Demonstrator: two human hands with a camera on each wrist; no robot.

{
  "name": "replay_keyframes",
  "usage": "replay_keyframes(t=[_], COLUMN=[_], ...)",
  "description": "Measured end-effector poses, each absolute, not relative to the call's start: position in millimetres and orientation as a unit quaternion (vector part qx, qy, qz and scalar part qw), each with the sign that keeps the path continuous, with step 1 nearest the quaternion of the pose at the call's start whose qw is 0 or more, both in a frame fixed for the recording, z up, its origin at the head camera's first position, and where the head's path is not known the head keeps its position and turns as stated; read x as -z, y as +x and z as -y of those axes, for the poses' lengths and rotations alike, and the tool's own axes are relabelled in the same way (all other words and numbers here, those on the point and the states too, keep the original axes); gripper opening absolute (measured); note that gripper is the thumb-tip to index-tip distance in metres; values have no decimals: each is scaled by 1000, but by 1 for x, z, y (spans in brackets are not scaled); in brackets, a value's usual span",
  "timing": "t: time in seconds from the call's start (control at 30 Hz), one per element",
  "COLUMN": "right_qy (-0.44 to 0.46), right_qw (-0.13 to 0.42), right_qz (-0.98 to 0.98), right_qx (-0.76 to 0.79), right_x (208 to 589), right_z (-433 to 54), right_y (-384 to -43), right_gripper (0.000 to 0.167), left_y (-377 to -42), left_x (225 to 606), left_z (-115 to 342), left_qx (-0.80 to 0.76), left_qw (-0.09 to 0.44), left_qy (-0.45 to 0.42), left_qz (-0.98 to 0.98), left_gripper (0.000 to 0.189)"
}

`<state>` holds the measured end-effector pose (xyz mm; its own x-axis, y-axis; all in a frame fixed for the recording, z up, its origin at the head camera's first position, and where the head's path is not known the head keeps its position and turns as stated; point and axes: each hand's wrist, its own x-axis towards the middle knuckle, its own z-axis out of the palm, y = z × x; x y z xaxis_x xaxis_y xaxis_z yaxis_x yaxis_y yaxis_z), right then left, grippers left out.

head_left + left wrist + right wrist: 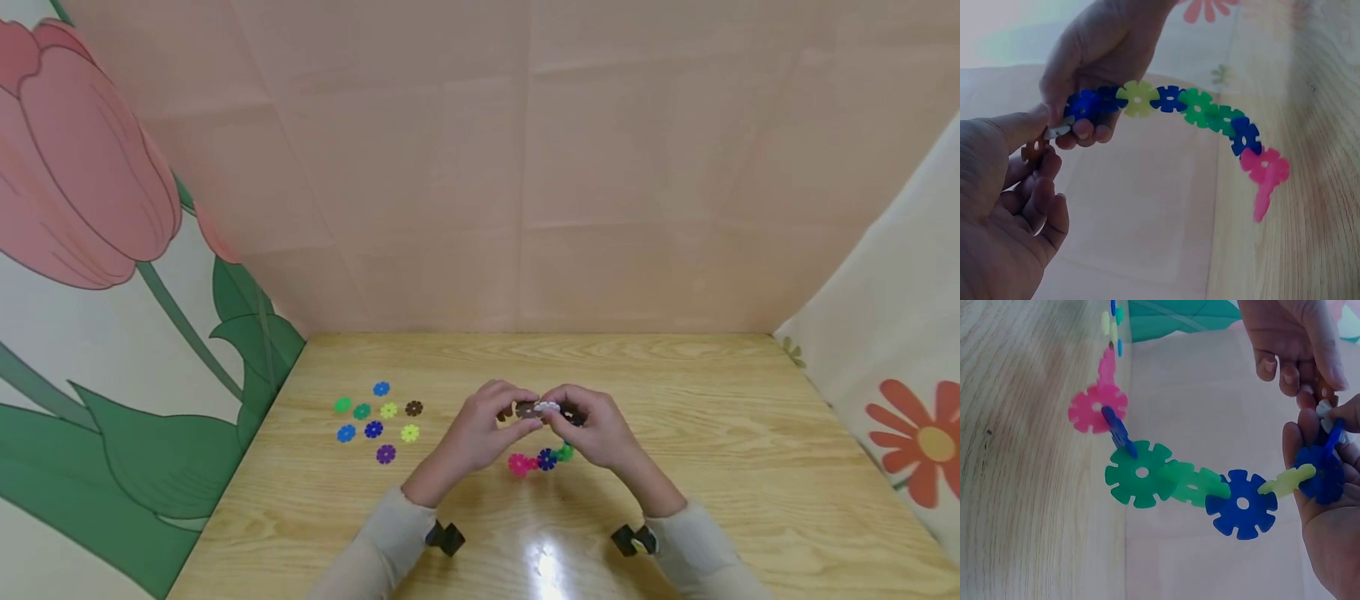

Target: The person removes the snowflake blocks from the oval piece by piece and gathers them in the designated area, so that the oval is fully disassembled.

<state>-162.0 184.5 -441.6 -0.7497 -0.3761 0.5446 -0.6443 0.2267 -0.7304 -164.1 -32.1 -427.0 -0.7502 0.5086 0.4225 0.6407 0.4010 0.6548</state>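
Between thumb and fingers my left hand (480,429) pinches a brown flower-shaped interlocking disc (1035,150). My right hand (602,429) grips the end of a chain of such discs, with its thumb by a white disc (1059,130). The brown and white discs meet edge to edge between the fingertips, partly covered by them. From the right hand the chain runs through blue discs (1319,475), a yellow disc (1137,99), another blue disc (1241,503) and green discs (1141,474). Its far end hangs down in pink discs (1265,165).
Several loose discs lie spread on the wooden table (712,450) left of the hands, among them a purple disc (386,454), a brown disc (414,408) and a light green disc (342,404). A pink cloth backdrop (517,167) stands at the table's back edge.
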Motion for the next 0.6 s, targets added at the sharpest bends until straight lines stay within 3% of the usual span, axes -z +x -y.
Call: replay_keyframes(t=[0.6], right_qy=[369], right_qw=[184], right_qz=[781], right_qx=[-470], right_x=[441], right_z=[-183], right_y=[-165], right_gripper=[18], left_y=[-165], left_x=[422], left_z=[33], left_qx=[377], left_qw=[104], left_qy=[-379], left_qz=[839], left_gripper=[29])
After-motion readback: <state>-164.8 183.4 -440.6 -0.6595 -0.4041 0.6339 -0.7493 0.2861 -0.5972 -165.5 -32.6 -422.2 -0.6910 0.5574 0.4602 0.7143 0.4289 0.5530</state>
